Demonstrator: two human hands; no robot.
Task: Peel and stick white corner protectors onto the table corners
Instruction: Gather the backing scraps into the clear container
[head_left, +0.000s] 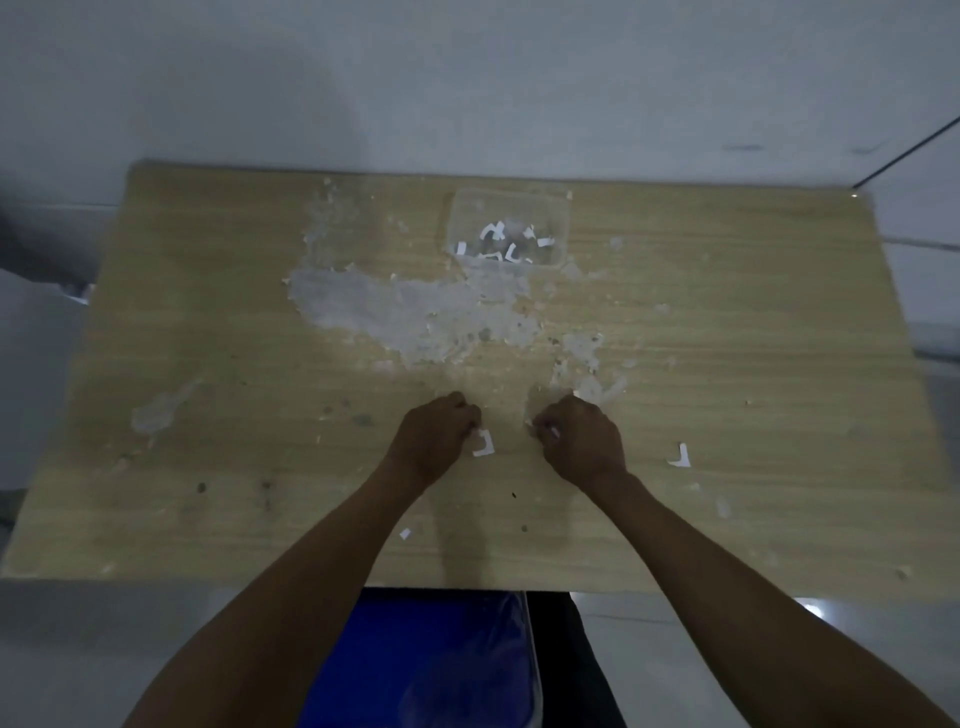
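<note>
A: Head camera: both hands curl over a scuffed, pale wood-grain worktop (208, 322). The left hand (434, 441) pinches a small white L-shaped corner protector (484, 444) at its upper tip.

B: And the right hand (579, 441)?

A: Fingers closed on something tiny; what it is, I cannot tell. Another white L-shaped piece (680, 457) lies nearby, more in the clear plastic tub (506, 228).

B: Handling?

A: Likely featherlight, flimsy, sticky once peeled; best held by the edges.

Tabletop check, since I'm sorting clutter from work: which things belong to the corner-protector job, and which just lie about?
Job: left hand, right hand, L-shaped white piece by the left hand, second piece, clear tub of pieces, table.
Lying about: white scrap, blue chair.
</note>
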